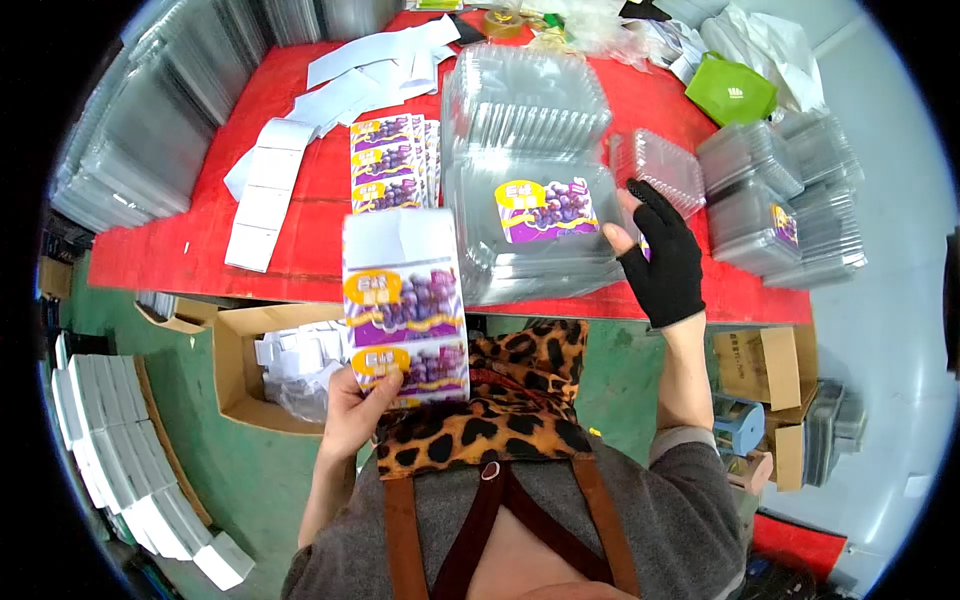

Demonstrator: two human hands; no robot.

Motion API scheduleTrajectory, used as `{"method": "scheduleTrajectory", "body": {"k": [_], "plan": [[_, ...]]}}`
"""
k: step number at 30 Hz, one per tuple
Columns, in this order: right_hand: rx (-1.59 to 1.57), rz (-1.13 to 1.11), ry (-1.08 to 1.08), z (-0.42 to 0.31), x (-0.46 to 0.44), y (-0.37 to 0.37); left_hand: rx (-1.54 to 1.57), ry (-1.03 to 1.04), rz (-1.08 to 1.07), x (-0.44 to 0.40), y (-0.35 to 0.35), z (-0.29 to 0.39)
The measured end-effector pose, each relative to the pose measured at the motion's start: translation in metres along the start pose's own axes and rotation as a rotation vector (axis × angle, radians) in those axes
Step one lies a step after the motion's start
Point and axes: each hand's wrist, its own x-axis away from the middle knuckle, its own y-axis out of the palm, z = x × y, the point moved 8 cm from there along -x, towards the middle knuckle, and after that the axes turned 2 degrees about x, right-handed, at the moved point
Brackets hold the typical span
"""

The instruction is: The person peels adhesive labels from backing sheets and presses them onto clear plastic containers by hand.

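Note:
My left hand [362, 405] grips a strip of grape labels [405, 310], with the thumb on its printed face and a bare backing part at the far end. In front of me stands a stack of clear plastic clamshell boxes [480, 265]. A grape label [548, 210] is on the top lid. My right hand [662, 260], in a black fingerless glove, is at the right side of this stack, thumb and fingers apart. A small piece of purple and yellow print shows beside the palm; what it belongs to is mostly hidden.
More label strips [385, 165] lie on the red table [190, 250], near white backing paper [270, 190]. Clear boxes [755, 165] stand at right, and tall stacks [150, 130] at left. A cardboard box [240, 385] with paper scraps sits below the table edge.

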Motion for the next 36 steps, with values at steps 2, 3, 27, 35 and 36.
{"method": "scheduleTrajectory", "body": {"k": [2,3,27,35,36], "plan": [[-0.149,-0.032,-0.091,-0.03,0.004,-0.014,-0.013,0.085,0.032,-0.009,0.017,0.031],[-0.229,-0.051,-0.135,-0.048,0.005,-0.02,-0.001,0.111,0.043,-0.013,0.023,0.04],[-0.594,-0.274,-0.064,-0.068,0.029,-0.021,-0.852,0.584,-0.379,-0.015,0.108,0.127],[-1.164,0.295,0.744,0.09,0.045,-0.017,0.163,-0.07,0.106,-0.072,0.033,0.054],[-1.122,0.217,0.695,0.099,0.05,-0.012,0.188,-0.076,0.111,-0.073,0.038,0.054]]}}
